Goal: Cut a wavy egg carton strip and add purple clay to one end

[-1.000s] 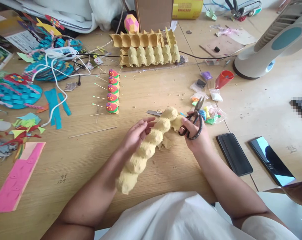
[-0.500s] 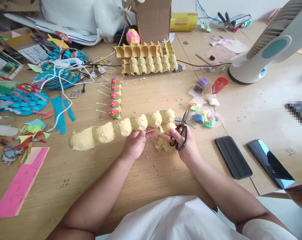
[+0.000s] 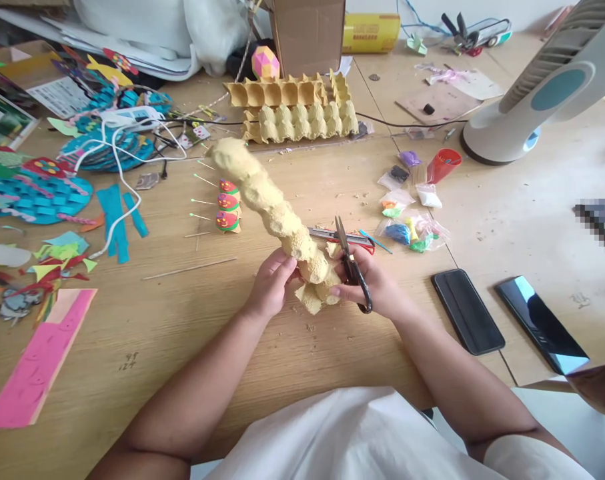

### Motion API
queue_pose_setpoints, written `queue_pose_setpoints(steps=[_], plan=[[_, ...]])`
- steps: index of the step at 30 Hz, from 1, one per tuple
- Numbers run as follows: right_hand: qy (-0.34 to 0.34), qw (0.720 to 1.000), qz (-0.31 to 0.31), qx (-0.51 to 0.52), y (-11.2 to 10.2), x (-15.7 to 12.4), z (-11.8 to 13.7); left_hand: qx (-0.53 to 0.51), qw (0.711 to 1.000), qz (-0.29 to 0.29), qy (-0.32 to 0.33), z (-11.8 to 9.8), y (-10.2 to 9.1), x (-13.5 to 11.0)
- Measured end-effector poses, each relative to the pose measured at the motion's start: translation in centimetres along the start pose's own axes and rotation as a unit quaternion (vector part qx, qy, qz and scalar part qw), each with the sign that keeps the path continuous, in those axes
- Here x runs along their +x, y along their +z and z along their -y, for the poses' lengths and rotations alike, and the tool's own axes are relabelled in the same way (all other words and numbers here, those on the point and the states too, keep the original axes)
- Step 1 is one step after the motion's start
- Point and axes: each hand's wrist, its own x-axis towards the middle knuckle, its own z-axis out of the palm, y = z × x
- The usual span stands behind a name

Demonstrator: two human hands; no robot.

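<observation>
Left hand (image 3: 272,285) pinches carton strip (image 3: 272,207), right hand (image 3: 379,288) grips scissors (image 3: 353,265). Bare table (image 3: 147,333) at 7 o'clock; two phones (image 3: 465,310) at 3.

Bright, even daylight, soft shadows, edges bowed, perhaps slightly soft at corners.

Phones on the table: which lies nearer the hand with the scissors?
The dark-screened phone, just right of the right hand. The other phone lies farther right and shows a bright reflection.
</observation>
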Motion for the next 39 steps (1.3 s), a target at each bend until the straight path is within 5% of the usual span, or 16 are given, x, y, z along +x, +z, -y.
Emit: queue_pose_setpoints(steps=[15, 20, 26, 29, 33, 39], plan=[[-0.040, 0.968, -0.143, 0.202, -0.1, 1.6, -1.7, 0.051, 0.993, 0.070, -0.078, 0.1, 0.8, -0.2], [-0.045, 0.978, -0.156, 0.134, -0.1, 1.5, -2.1, 0.093, 0.993, 0.037, -0.061, -0.2, 1.3, -0.2], [-0.103, 0.961, -0.250, -0.056, 0.4, 0.4, -0.8, 0.083, 0.994, -0.071, 0.000, 0.2, 0.6, 0.5], [-0.106, 0.973, -0.186, -0.088, 1.4, -0.6, -0.5, 0.077, 0.990, -0.116, 0.030, 0.2, 0.2, 0.9], [0.002, 0.994, -0.007, -0.105, 2.6, -1.2, -1.3, 0.087, 0.982, -0.151, 0.068, 0.1, -0.1, 1.1], [0.061, 0.979, 0.004, -0.195, 2.5, -1.1, -2.1, 0.116, 0.972, -0.165, 0.121, 0.0, 0.1, 0.9]])
